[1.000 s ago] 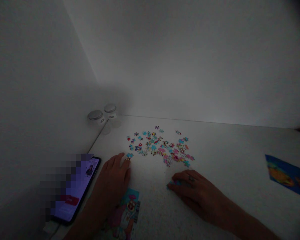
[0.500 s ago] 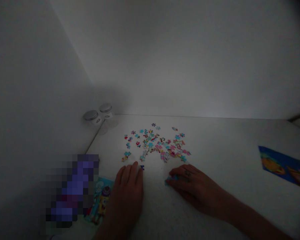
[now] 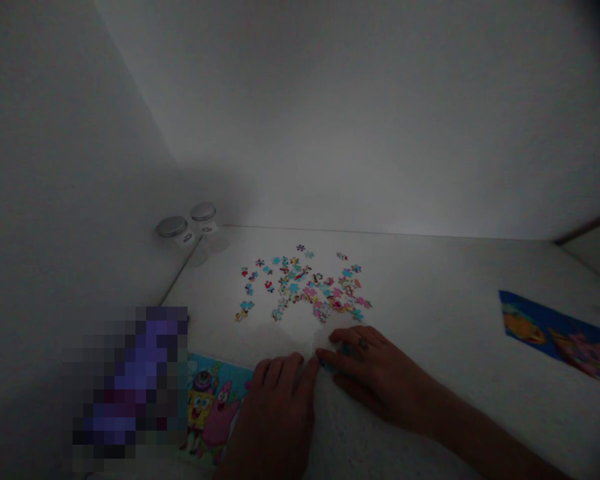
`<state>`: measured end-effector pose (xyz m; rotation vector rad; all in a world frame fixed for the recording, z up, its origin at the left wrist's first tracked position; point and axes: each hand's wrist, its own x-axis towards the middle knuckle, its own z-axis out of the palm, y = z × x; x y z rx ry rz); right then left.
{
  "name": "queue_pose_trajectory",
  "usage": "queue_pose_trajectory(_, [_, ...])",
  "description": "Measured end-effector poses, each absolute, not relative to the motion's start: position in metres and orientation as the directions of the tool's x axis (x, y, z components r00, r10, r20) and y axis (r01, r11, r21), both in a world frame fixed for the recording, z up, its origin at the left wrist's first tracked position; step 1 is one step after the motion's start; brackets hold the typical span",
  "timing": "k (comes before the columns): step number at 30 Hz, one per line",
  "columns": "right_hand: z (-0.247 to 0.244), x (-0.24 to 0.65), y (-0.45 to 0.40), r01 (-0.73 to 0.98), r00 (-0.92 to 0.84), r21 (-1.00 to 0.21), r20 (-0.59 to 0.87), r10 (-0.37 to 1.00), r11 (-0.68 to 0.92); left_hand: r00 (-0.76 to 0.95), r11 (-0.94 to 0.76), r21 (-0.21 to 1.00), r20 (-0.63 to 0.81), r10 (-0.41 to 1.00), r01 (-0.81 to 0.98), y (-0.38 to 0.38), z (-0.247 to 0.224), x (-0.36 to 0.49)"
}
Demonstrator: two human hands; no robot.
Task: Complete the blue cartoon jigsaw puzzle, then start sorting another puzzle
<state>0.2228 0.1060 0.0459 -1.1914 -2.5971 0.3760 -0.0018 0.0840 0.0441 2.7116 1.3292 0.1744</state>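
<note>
My left hand (image 3: 283,407) lies palm down on the white table, fingers stretched forward, its index fingertip beside a small dark blue jigsaw piece (image 3: 323,363). Close against it, my right hand (image 3: 377,373) has its fingers bent over blue jigsaw pieces (image 3: 347,349), mostly hidden under them; its index fingertip meets the dark piece. Beyond both hands lie many loose jigsaw pieces (image 3: 294,288) in pink, light blue, red and yellow. Partly under my left hand and wrist is a cartoon picture sheet (image 3: 223,407) with a yellow and a pink figure.
Two jars with silver lids (image 3: 173,227) stand at the back left by the wall. A blurred-out purple object (image 3: 140,373) lies at the left edge. To the right is a blue picture strip (image 3: 555,337). Walls (image 3: 380,133) border the table at the back and left.
My left hand has moved right, bringing the dark blue piece over to my right fingertips. More of the picture sheet shows. My right hand stays nearly in place, its index finger reaching further left.
</note>
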Motion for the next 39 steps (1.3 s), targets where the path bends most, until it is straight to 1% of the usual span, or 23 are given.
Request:
queue_pose_trajectory(2, [0.047, 0.222, 0.106, 0.702, -0.630, -0.334, 0.121, 0.767, 0.630, 0.612, -0.615, 0.145, 0.069, 0.788, 0.775, 0.096, 0.049, -0.008])
queue_pose_trajectory(6, [0.047, 0.222, 0.107, 0.672, -0.656, -0.340, 0.137, 0.742, 0.658, 0.589, -0.595, 0.019, 0.118, 0.799, 0.804, 0.121, 0.051, -0.023])
queue_pose_trajectory(9, [0.047, 0.221, 0.106, 0.643, -0.679, -0.371, 0.130, 0.723, 0.670, 0.573, -0.575, -0.027, 0.124, 0.810, 0.818, 0.131, 0.048, -0.033])
queue_pose_trajectory(14, [0.048, 0.220, 0.105, 0.640, -0.676, -0.402, 0.109, 0.729, 0.654, 0.505, -0.506, -0.040, 0.168, 0.847, 0.862, 0.147, 0.045, -0.027])
queue_pose_trajectory(18, [0.049, 0.220, 0.107, 0.634, -0.682, -0.415, 0.097, 0.725, 0.652, 0.518, -0.519, -0.037, 0.144, 0.843, 0.854, 0.151, 0.046, -0.015])
queue_pose_trajectory(21, [0.047, 0.221, 0.107, 0.643, -0.673, -0.420, 0.088, 0.734, 0.640, 0.572, -0.576, 0.004, 0.113, 0.813, 0.818, 0.136, 0.049, -0.012])
queue_pose_trajectory(22, [0.046, 0.220, 0.106, 0.649, -0.668, -0.417, 0.088, 0.739, 0.636, 0.613, -0.618, 0.039, 0.098, 0.784, 0.785, 0.129, 0.051, -0.011])
queue_pose_trajectory(24, [0.044, 0.219, 0.105, 0.660, -0.656, -0.413, 0.089, 0.750, 0.627, 0.680, -0.678, 0.147, 0.043, 0.732, 0.720, 0.118, 0.055, -0.009])
queue_pose_trajectory(27, [0.043, 0.216, 0.103, 0.677, -0.635, -0.413, 0.090, 0.767, 0.609, 0.698, -0.670, 0.290, 0.008, 0.716, 0.683, 0.113, 0.061, -0.005])
queue_pose_trajectory(29, [0.043, 0.215, 0.103, 0.689, -0.626, -0.409, 0.080, 0.776, 0.598, 0.676, -0.647, 0.311, 0.019, 0.736, 0.696, 0.121, 0.063, -0.003])
queue_pose_trajectory(31, [0.043, 0.215, 0.103, 0.697, -0.628, -0.401, 0.059, 0.776, 0.594, 0.647, -0.636, 0.259, 0.051, 0.761, 0.727, 0.133, 0.062, -0.004])
queue_pose_trajectory(36, [0.044, 0.217, 0.105, 0.686, -0.652, -0.395, 0.042, 0.757, 0.611, 0.602, -0.610, 0.015, 0.149, 0.784, 0.792, 0.158, 0.049, -0.008])
queue_pose_trajectory(39, [0.044, 0.218, 0.105, 0.677, -0.660, -0.404, 0.034, 0.750, 0.614, 0.613, -0.615, -0.033, 0.148, 0.776, 0.787, 0.161, 0.041, -0.009])
